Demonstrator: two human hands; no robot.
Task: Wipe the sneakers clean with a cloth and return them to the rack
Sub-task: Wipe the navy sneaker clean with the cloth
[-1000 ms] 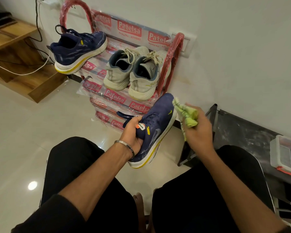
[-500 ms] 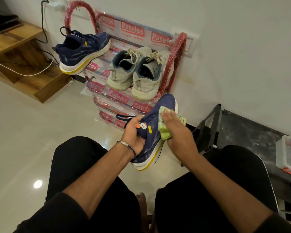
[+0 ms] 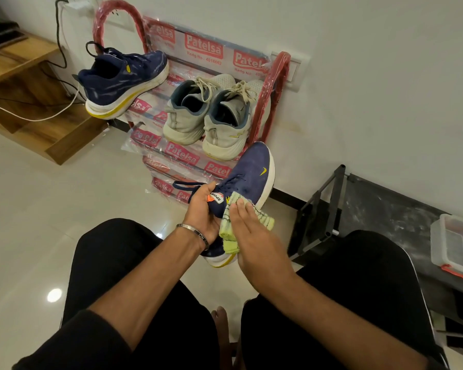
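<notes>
My left hand grips a navy sneaker with a white and yellow sole by its heel end, toe pointing up toward the rack. My right hand presses a light green cloth against the shoe's side, fingers laid fairly flat over it. The red shoe rack, wrapped in printed plastic, stands against the wall. Its matching navy sneaker sits on the top left of the rack. A pair of grey sneakers sits beside it on the right.
A wooden stepped shelf with cables stands at the left. A black metal frame and a clear plastic box with red clips are at the right. My black-clad knees fill the foreground over a glossy tiled floor.
My right hand brought the cloth from beside the toe onto the shoe, then slid it down toward the heel. The left hand kept its hold on the sneaker.
</notes>
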